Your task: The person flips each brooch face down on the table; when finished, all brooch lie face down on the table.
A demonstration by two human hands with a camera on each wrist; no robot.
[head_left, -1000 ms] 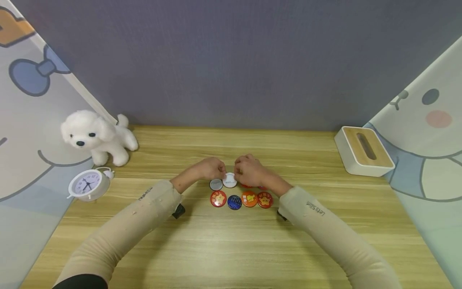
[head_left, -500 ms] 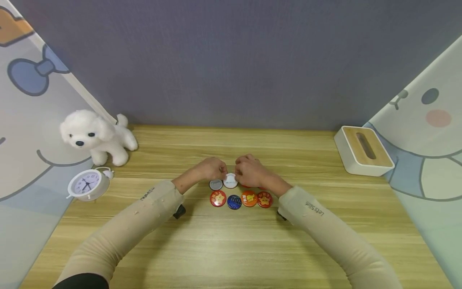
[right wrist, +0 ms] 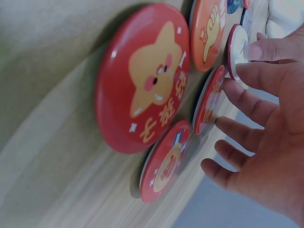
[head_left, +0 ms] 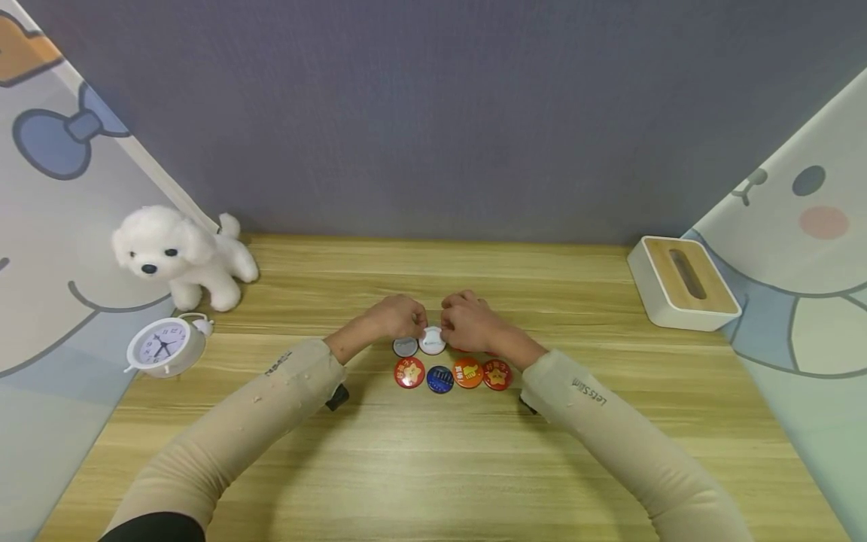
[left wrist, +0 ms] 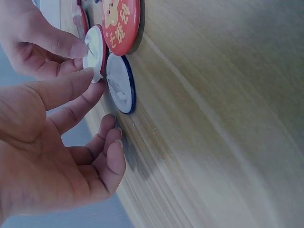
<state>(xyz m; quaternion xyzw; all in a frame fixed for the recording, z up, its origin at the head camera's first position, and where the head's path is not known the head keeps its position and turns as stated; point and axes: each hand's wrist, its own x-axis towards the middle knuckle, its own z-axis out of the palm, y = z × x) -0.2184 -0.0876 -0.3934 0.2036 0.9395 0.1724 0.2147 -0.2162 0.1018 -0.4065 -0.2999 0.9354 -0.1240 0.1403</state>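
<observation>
A round button badge lies face down between my hands, its white back and metal pin showing and its rim red. My left hand pinches the edge by the pin between thumb and index finger, the other fingers loosely bent. From the opposite side my right hand grips the same badge with its thumb near the pin, its remaining fingers spread in the right wrist view. Left of it is another face-down badge with a blue rim. Red badges beyond are partly hidden under my right hand.
Several face-up badges form a nearer row: a red star badge, a blue badge, an orange badge and another red badge. A plush dog and alarm clock stand left, a tissue box right.
The white-backed badge has shifted very slightly toward me and its tilt has altered a little. My left hand has crept slightly right; my right hand is nearly still.
</observation>
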